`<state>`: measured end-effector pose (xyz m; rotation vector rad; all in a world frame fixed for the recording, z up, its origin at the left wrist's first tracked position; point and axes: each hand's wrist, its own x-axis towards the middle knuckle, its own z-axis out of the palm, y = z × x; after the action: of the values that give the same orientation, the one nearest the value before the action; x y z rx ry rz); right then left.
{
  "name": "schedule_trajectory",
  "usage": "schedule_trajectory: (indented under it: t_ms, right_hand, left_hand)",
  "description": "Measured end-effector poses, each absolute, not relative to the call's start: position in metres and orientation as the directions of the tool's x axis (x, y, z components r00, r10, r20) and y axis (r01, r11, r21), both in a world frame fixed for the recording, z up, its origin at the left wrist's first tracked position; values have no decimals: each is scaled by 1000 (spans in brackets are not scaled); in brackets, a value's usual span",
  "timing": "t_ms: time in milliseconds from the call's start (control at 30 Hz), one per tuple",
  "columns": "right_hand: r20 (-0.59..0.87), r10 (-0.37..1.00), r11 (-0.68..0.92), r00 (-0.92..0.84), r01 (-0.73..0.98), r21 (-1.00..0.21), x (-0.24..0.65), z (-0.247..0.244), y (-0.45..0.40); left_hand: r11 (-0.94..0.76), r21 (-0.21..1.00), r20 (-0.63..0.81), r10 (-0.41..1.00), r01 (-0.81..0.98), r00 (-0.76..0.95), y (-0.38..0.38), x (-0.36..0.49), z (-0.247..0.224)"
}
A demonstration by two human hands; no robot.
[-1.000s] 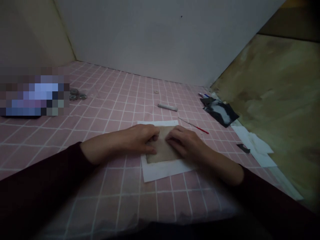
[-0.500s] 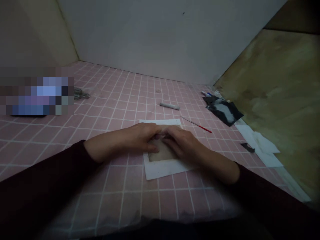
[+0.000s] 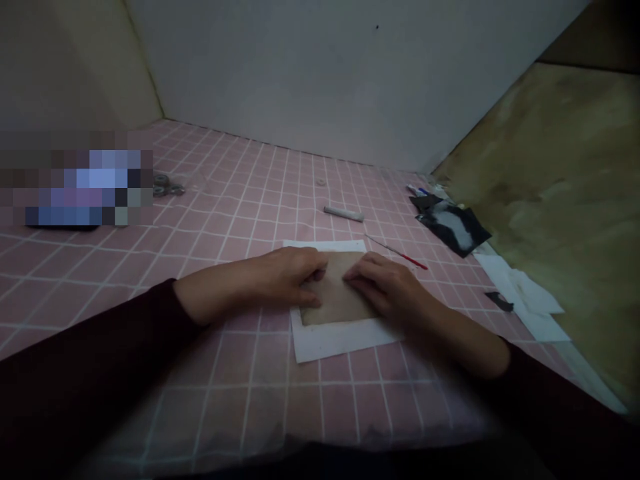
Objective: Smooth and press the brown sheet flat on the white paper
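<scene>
Sheet: thin, flat, matte beige piece [image 3: 333, 303], roughly rectangular, with a slightly darker line along its near side; no print or pattern can be made out in the dim light. It lies on a larger white paper [image 3: 345, 343], which shows as a strip beyond the far side and a broader strip along the near side. Both lie near the middle of the desk's near edge, on the pink cloth [image 3: 240, 220] with white grid lines that covers the desk [image 3: 200, 380]. Left hand [image 3: 293, 275]: comes in from the left, back of the hand upward, over the sheet's left side; fingers curled under, thumb stretched out along the surface, a modest gap between. Right hand [image 3: 383, 283]: comes in from the right, over the sheet's right side, fingers bunched and pointing inward, tips close to the surface. The 2 hands are apart, with bare beige between the fingertips. Whether either pinches anything small: cannot tell. Both forearms slant inward from the near corners, dark sleeves [image 3: 105, 360] ending above the wrists. Toward the far edge, beyond the paper: 1 grey tube [image 3: 344, 214] and 1 thin red-handled tool [image 3: 400, 252].
</scene>
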<state>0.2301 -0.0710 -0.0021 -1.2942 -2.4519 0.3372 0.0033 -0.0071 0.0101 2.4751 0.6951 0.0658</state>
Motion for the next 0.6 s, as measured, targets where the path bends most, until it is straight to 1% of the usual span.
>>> schedule_trajectory:
  t_ms: [100,267,467,600]
  right_hand:
    - [199,848,530,-492,772,-352,233,-1,-71]
    - [216,806,591,-551,730,-343,216,-2,-68]
    - [177,859,511,-480,791,-337,236,1,-72]
    - [168,810,583,-561,747,-320,223,0,-68]
  left_hand:
    - [-706,532,-112,489,467,865,-7,3,11]
    - [-716,513,-99,498,473,861,-7,4,10]
    - [-720,506,-119,488,475,865,-6,5,11]
    - [-718,486,-123,508,498,853,-7,5,11]
